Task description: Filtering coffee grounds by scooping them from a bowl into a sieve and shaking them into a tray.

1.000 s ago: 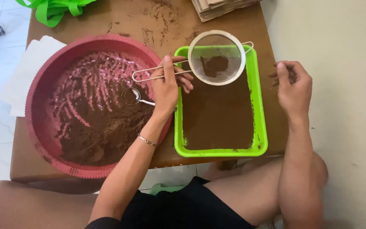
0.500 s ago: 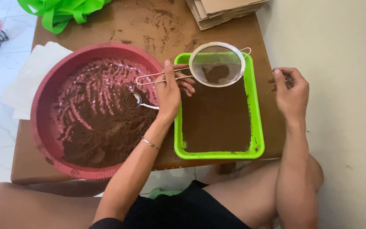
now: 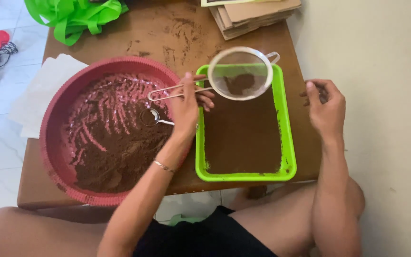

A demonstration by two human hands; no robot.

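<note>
Looking down from the head camera, we are seeing a person sitting at a low brown table (image 3: 167,28), knees showing at the bottom edge. The left hand (image 3: 186,107) is closing its fingers around the wire handle of a round mesh sieve (image 3: 240,74), holding it level just above the far end of a bright green tray (image 3: 287,143); a small clump of brown powder is sitting in the mesh. The tray is lying flat on the table and is carrying an even layer of the same powder. The right hand (image 3: 327,107) is resting at the table's right edge, just beside the tray, fingers curled loosely inward (we cannot tell whether anything is inside them). To the left, touching the tray's side, a wide red basin (image 3: 53,123) is holding raked brown powder, with a metal spoon (image 3: 154,116) lying in it near the left hand. A green bag (image 3: 72,16) and stacked cardboard (image 3: 253,16) are lying at the far edge.
</note>
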